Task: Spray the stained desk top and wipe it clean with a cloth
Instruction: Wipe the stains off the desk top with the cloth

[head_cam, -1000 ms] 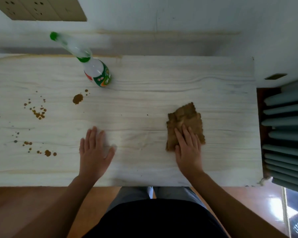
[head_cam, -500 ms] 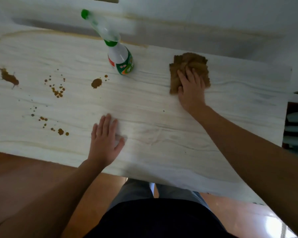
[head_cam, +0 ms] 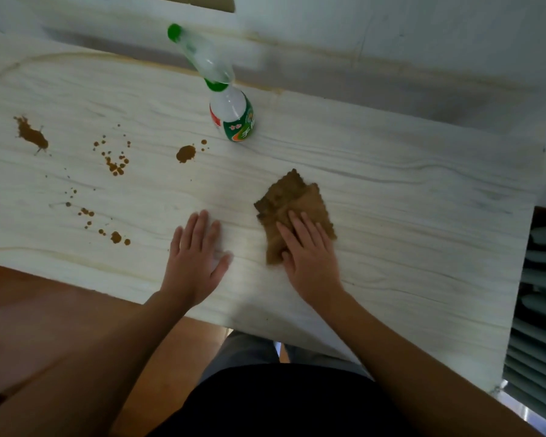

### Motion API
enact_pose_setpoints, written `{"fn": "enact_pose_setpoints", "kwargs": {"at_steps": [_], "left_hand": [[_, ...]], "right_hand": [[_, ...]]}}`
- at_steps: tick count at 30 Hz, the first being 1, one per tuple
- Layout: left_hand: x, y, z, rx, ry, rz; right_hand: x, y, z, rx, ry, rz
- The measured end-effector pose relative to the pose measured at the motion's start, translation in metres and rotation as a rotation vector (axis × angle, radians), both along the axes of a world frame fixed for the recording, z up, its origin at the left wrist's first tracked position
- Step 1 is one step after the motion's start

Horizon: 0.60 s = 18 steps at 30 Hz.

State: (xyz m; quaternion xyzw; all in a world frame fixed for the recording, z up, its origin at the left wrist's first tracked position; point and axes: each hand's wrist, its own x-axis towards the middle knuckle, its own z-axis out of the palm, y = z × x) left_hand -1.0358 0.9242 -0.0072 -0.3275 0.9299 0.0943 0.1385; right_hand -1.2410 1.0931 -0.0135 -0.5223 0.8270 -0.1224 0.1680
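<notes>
We are pressing the soft, limp cloth flat with the open fingers of our right hand, while our left hand is resting open on the counter at lower centre.

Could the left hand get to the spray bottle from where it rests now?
Probably yes. The left hand lies flat and empty on the desk, and only bare desk top separates it from the upright spray bottle.

Loads of bare table off to my right, nothing in the way there. Only the spray bottle sticks up, at the back edge near the middle. Out to the left stains, my left hand lies flat right beside the cloth.
</notes>
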Motion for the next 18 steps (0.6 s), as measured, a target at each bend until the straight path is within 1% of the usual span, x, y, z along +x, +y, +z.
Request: {"fn": "enact_pose_setpoints", "kwargs": {"at_steps": [2,6,8,10,14,18], "left_hand": [[-0.001,-0.001,0.001,-0.002,-0.003,-0.013],[0.0,-0.001,0.0,-0.01,-0.007,-0.028],[0.0,-0.001,0.001,-0.013,-0.017,-0.039],[0.001,-0.001,0.0,-0.023,-0.026,-0.054],[0.004,0.001,-0.005,-0.031,-0.017,-0.056],[0.005,0.001,-0.007,-0.009,0.006,-0.042]], "right_hand": [[-0.031,0.007,-0.003,0.003,0.018,-0.025],[-0.094,0.007,0.0,0.01,0.026,-0.184],[-0.114,0.004,0.004,0.029,0.011,-0.215],[-0.122,0.002,0.007,0.021,0.006,-0.211],[-0.123,0.005,0.002,-0.02,0.07,-0.145],[-0.112,0.0,-0.004,-0.047,0.082,-0.184]]}}
